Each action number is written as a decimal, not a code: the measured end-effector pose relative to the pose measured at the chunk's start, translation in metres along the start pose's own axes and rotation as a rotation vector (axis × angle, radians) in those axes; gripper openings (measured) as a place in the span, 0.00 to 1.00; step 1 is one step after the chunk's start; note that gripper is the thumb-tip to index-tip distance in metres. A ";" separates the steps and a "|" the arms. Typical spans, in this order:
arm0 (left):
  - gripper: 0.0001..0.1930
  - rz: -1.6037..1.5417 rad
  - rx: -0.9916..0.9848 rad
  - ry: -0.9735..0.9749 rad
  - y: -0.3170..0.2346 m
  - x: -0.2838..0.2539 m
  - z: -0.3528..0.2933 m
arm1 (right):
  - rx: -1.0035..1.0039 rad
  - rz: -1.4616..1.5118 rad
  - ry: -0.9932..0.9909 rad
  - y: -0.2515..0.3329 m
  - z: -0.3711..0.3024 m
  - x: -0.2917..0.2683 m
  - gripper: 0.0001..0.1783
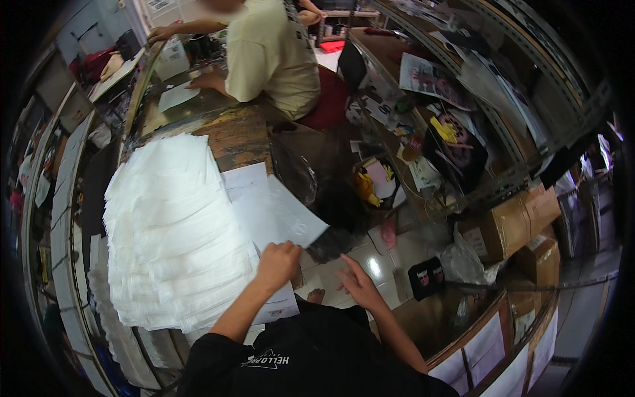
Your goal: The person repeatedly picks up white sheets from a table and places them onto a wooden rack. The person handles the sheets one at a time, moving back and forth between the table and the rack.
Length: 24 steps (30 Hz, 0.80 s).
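My left hand (pixel 280 262) is closed on the near edge of a pale, slightly see-through sheet (pixel 281 215) with faint marks on it. The sheet tilts up at its right corner, over other white papers (pixel 245 177) lying on the table. To the left of that hand, a broad pile of thin white pieces (pixel 169 231) overlaps in rows; I cannot tell whether they are fabric or paper. My right hand (pixel 357 283) hangs in the air to the right of the sheet, index finger stretched out, fingers apart and holding nothing.
Across the worn wooden table (pixel 241 135) a person in a pale yellow shirt (pixel 274 59) sits with a hand at a light sheet (pixel 178 97). A cluttered metal shelf (pixel 436 86) stands at right, above cardboard boxes (pixel 516 221). A low cabinet (pixel 433 324) is near my right arm.
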<state>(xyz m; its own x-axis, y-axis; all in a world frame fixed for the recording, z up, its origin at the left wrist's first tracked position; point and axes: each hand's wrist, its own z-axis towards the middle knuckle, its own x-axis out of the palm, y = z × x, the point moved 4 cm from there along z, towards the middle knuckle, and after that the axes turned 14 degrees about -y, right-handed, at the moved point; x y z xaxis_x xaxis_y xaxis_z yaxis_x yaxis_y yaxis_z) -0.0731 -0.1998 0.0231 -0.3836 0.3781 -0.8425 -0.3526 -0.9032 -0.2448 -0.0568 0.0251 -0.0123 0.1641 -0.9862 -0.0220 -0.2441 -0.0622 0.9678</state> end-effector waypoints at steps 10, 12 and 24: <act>0.10 -0.600 0.118 -0.148 -0.125 -0.018 0.024 | -0.284 -0.115 -0.424 0.044 0.011 -0.037 0.14; 0.07 -0.947 -0.032 0.259 -0.147 0.000 0.023 | -0.237 0.000 -0.422 0.059 0.017 -0.048 0.11; 0.20 -1.775 -0.394 0.699 -0.179 0.158 0.038 | -0.164 0.292 -0.707 0.067 -0.118 -0.114 0.10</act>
<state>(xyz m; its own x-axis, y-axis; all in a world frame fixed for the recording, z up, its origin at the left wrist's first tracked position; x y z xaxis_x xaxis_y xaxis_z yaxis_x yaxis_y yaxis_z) -0.1033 0.0293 -0.0478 0.5230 0.7201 0.4559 0.3234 0.3272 -0.8879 0.0214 0.1515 0.0849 -0.5465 -0.8260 0.1381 -0.0306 0.1845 0.9824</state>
